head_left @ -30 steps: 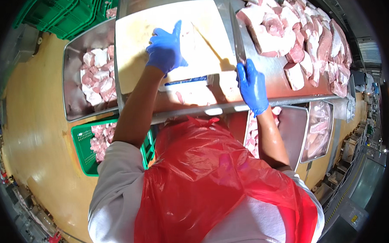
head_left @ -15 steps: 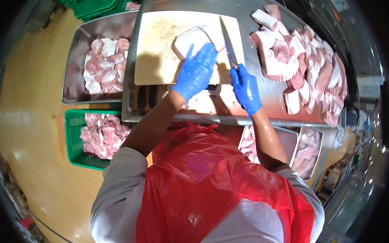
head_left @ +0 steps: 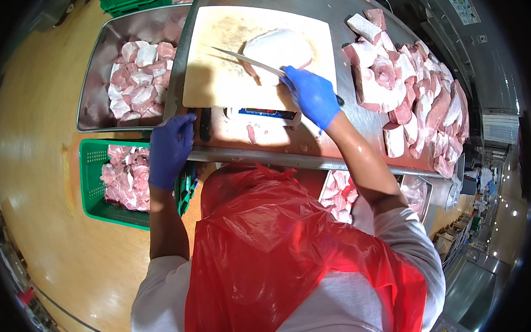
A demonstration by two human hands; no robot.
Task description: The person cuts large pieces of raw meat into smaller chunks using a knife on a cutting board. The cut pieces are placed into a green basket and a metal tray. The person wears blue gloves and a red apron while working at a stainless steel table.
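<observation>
My right hand [head_left: 313, 94], in a blue glove, grips a long knife [head_left: 247, 60] whose blade points left across the cutting board [head_left: 207, 89]. The blade passes over the near-left edge of a pale slab of pork [head_left: 279, 47] lying fat side up; whether it touches the meat I cannot tell. My gloved left hand [head_left: 170, 150] is off the board, by the table's near-left edge and the green basket [head_left: 94, 192] of meat trimmings. Its fingers are loosely bent and apart, with nothing visible in them. A dark-handled tool [head_left: 205, 126] lies beside it on the table.
A steel tub [head_left: 93, 102] with pork chunks stands left of the table. Many pork pieces [head_left: 412, 90] are heaped on the table's right side. A scale [head_left: 263, 113] shows at the board's near edge. More meat bins [head_left: 339, 195] sit below the near edge.
My left hand has left the pork and moved down-left to the table edge. The knife has swung from pointing away to lying leftward across the slab.
</observation>
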